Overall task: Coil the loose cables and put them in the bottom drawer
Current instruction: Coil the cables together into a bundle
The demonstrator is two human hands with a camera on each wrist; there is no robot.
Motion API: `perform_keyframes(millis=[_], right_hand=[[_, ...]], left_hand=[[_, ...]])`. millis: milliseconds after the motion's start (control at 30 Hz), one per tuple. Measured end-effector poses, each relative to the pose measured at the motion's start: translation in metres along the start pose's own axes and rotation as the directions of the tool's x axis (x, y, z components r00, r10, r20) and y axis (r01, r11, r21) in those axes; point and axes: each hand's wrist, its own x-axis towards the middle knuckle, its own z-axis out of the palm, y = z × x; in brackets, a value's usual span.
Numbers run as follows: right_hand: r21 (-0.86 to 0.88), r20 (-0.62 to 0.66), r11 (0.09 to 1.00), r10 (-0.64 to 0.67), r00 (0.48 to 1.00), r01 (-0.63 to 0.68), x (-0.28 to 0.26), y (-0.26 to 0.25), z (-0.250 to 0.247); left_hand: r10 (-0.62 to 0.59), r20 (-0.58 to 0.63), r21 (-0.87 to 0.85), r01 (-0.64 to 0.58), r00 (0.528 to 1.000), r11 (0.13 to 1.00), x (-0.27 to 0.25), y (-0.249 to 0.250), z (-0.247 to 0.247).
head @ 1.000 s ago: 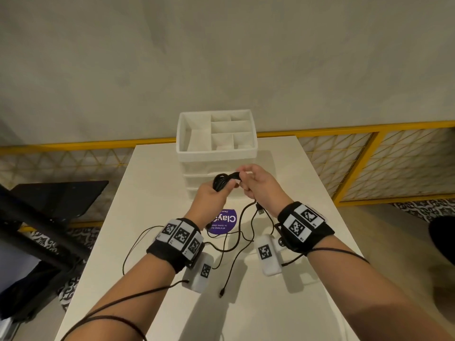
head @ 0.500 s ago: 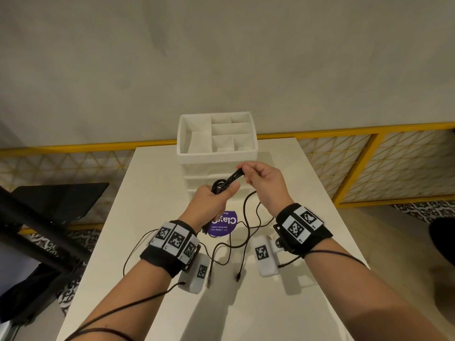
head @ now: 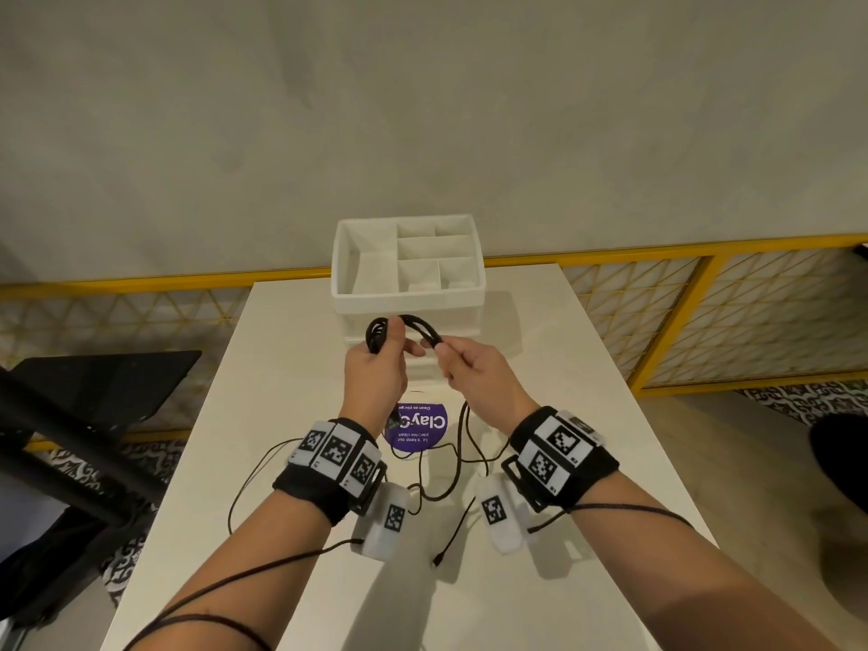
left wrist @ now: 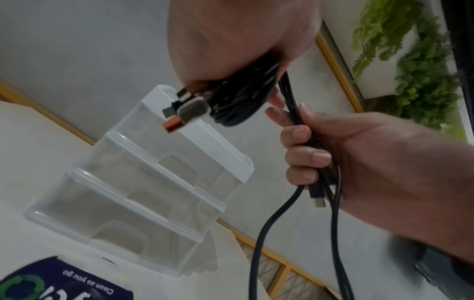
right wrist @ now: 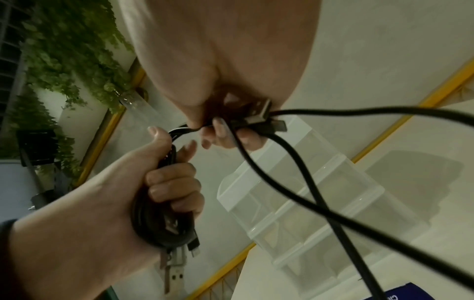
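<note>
My left hand point(head: 383, 350) grips a coil of black cables point(head: 377, 332) in the air just in front of the drawer unit point(head: 408, 293). USB plugs point(left wrist: 183, 110) stick out of the coil point(left wrist: 238, 101) below the left hand point(left wrist: 231, 50). An arc of cable runs from the coil to my right hand point(head: 446, 357), which pinches the strands point(head: 430, 338). The right hand point(right wrist: 218, 121) also holds plug ends point(right wrist: 259, 118). Loose cable tails point(head: 444, 467) hang from it down onto the table point(head: 587, 415). All clear drawers point(left wrist: 115, 223) look pushed in.
The white organiser tray point(head: 476, 293) with several compartments sits on top of the drawer unit at the table's far edge. A purple round sticker point(head: 422, 432) lies on the table under my hands. A yellow railing point(head: 704, 321) runs behind, and a black frame point(head: 70, 415) stands at left.
My right hand has swung from up beside the coil to lower and right, laying another arc of cable. The left hand rose toward the drawer unit. The loose tails shifted on the table.
</note>
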Motion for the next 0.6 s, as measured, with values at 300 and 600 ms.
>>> perform_keyframes(millis=[300,600], right_hand=[[0.048,0.261,0.965,0.238,0.935,-0.259,0.000,-0.004,-0.005],[0.184,0.348,0.922,0.263,0.900,-0.341,-0.005,0.005,-0.003]], left_hand=[[-0.091,0.114,0.025,0.089,0.989,0.996,0.003,0.000,0.004],[-0.190,0.297,0.151,0.151,0.936,0.977,0.002,0.007,0.004]])
